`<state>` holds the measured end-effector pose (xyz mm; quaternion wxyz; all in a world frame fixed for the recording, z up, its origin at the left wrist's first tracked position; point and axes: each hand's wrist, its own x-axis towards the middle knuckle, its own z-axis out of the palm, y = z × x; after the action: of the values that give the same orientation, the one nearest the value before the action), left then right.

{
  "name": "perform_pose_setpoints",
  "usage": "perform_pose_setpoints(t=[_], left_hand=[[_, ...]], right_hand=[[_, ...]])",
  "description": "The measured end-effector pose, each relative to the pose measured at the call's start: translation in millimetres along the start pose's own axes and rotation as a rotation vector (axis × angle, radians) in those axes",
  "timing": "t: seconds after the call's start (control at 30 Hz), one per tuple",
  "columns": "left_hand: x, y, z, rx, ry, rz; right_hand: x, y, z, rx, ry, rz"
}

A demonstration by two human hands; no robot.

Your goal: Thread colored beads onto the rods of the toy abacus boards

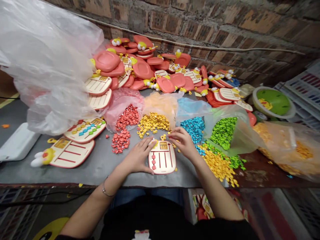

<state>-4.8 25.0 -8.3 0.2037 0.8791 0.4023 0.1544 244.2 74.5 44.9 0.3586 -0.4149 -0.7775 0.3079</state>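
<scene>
Toy abacus board [162, 164] with red beads [153, 159]

The light is even and fairly bright, with pale glare on the plastic sheeting [47, 66], faint shadow under my left hand [137, 156], a dimmer brick wall [250, 43] at right, and edges bowed by distortion.
</scene>
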Motion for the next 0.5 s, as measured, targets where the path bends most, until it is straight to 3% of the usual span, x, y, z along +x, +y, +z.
perform_pose_setpoints(t=[0.07, 0.23, 0.5], left_hand=[[-0.3, -0.3, -0.3, -0.001, 0.002, 0.003], [-0.4, -0.9, 0.5, 0.019, 0.004, 0.002], [0.7, 1.4, -2.7, 0.051, -0.006, -0.007]], right_hand=[[-15.3, 11.7, -2.7, -0.088, -0.012, -0.008], [-26.0, 35.2, 18.2, -0.268, -0.061, 0.002], [-41.0, 38.2, 23.3, -0.224, -0.045, -0.005]])
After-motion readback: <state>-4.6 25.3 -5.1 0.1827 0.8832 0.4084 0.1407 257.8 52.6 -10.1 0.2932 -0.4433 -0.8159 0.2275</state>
